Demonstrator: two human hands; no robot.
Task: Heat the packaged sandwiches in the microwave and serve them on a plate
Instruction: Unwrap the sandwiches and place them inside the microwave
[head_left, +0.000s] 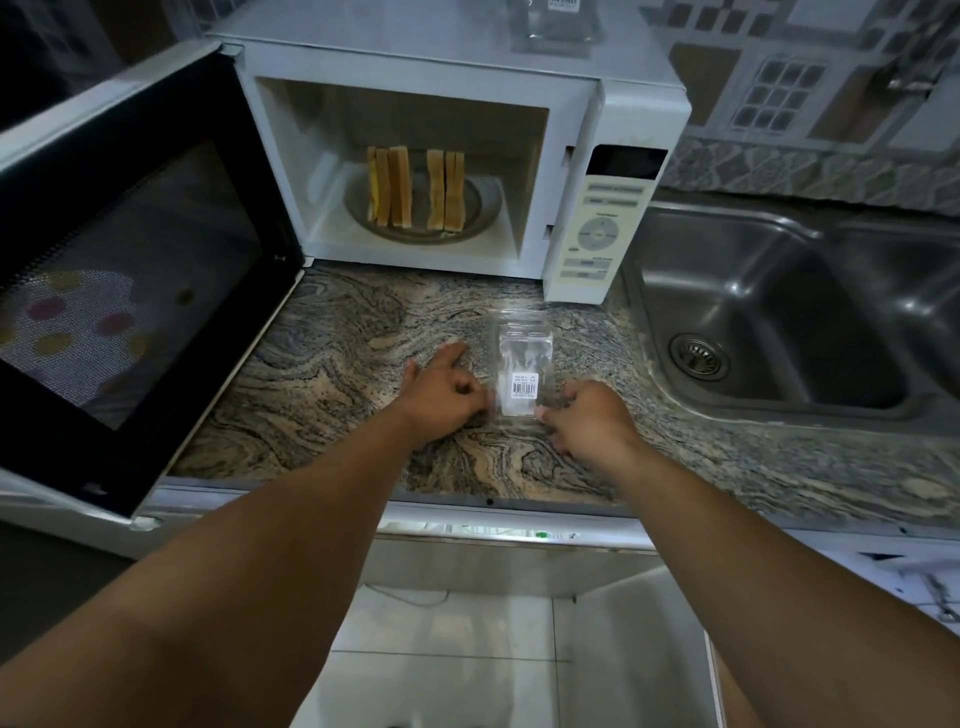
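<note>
Flanking the clear empty package (521, 371) before the microwave (457, 156), left hand (441, 395) and right hand (589, 418) touch its edges with curled fingers, apparently discarding it, while sandwiches (415, 188) stand inside awaiting door closure.

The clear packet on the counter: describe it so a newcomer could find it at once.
Start at the white microwave with its door open, then drop to the marbled counter in front of it. The clear packet lies flat there between the left hand and right hand; only it is see-through, with a barcode label.
</note>
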